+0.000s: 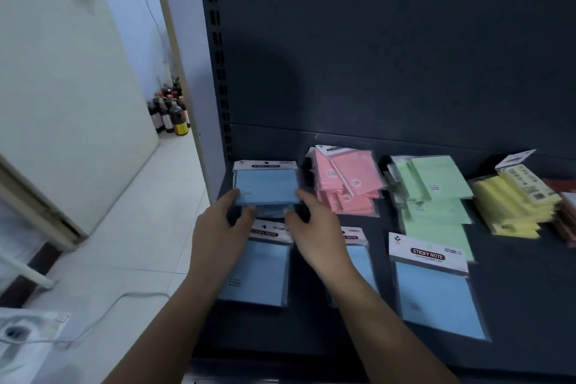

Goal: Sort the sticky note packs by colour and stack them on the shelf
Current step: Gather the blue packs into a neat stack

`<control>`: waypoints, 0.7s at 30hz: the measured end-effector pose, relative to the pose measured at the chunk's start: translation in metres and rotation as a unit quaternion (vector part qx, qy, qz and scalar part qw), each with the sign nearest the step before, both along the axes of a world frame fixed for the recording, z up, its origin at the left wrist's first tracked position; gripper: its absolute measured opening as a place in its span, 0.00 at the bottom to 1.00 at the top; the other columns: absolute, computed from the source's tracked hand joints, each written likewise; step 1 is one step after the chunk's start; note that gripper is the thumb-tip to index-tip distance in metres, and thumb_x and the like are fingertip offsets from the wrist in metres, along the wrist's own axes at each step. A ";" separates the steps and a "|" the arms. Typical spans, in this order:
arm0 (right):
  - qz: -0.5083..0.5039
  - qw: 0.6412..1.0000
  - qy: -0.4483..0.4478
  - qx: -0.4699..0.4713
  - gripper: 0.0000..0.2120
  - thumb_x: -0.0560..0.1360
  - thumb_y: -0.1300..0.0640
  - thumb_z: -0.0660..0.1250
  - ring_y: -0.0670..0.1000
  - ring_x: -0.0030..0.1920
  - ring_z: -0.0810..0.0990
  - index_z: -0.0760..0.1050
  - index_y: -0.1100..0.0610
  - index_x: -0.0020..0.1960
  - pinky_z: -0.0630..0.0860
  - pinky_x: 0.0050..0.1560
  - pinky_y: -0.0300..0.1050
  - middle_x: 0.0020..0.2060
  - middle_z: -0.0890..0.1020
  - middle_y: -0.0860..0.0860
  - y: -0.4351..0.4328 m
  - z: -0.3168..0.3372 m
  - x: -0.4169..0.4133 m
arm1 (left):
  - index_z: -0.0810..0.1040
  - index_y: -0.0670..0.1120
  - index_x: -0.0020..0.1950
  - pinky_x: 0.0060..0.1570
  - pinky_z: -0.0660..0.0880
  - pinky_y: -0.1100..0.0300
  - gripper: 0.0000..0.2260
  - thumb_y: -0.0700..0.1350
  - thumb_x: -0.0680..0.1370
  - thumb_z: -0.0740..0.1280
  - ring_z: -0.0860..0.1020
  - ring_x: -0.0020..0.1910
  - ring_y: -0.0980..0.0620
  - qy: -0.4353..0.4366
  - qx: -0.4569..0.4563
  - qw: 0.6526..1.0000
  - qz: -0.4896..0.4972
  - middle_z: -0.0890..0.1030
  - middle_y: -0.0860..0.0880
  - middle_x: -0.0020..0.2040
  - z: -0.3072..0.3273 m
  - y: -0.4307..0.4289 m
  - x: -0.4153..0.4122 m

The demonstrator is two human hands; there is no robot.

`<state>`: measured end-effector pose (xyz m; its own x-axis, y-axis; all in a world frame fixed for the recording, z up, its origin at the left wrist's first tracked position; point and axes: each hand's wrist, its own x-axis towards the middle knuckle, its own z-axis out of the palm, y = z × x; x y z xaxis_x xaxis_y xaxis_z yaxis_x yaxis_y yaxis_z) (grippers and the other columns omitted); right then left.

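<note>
Between the fingers (231, 197) of the left hand (218, 227) and right hand (311, 227), at the shelf's (514, 305) back, sits the blue stack (265, 187), pinched at both sides. Right of the fingers, the pink pile (349, 184), green pile (436, 193) and yellow pile (514, 206) look sorted. Nearer than the fingers lie three loose blue packs (436, 296), not yet stacked. Their headers read "STICKY NOTE".

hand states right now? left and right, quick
Left hand: grips the left edge of the blue plastic-wrapped sticky note stack.
Right hand: grips the same stack's right edge.
</note>
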<state>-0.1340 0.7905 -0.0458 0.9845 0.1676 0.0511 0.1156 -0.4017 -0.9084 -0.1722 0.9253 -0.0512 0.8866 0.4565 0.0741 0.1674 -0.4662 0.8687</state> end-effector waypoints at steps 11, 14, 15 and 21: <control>-0.093 0.929 0.132 0.333 0.13 0.72 0.73 0.64 0.46 0.37 0.74 0.75 0.55 0.45 0.73 0.42 0.35 0.36 0.76 0.49 0.001 0.003 -0.020 | 0.72 0.51 0.37 0.32 0.74 0.55 0.11 0.37 0.73 0.68 0.79 0.39 0.49 -0.069 -0.359 0.930 0.045 0.81 0.54 0.37 0.013 0.009 -0.016; -0.093 0.933 0.123 0.324 0.14 0.72 0.71 0.63 0.50 0.45 0.75 0.76 0.53 0.47 0.72 0.53 0.45 0.44 0.78 0.52 -0.011 0.009 -0.027 | 0.77 0.51 0.48 0.32 0.76 0.60 0.15 0.31 0.71 0.63 0.81 0.41 0.53 -0.060 -0.365 0.929 -0.016 0.82 0.56 0.45 0.018 -0.002 -0.020; -0.103 0.942 0.095 0.306 0.14 0.73 0.70 0.63 0.47 0.44 0.75 0.77 0.52 0.47 0.72 0.52 0.41 0.44 0.78 0.52 -0.017 0.012 -0.030 | 0.77 0.51 0.51 0.32 0.76 0.62 0.18 0.30 0.71 0.62 0.81 0.42 0.55 -0.055 -0.365 0.929 -0.035 0.82 0.55 0.48 0.019 -0.008 -0.021; -0.134 0.967 -0.017 0.218 0.12 0.75 0.67 0.64 0.40 0.30 0.69 0.78 0.52 0.50 0.68 0.32 0.28 0.33 0.75 0.44 -0.061 0.019 -0.046 | 0.76 0.56 0.56 0.34 0.75 0.65 0.21 0.31 0.74 0.63 0.79 0.40 0.55 -0.044 -0.294 0.944 -0.146 0.81 0.50 0.47 0.020 -0.052 -0.027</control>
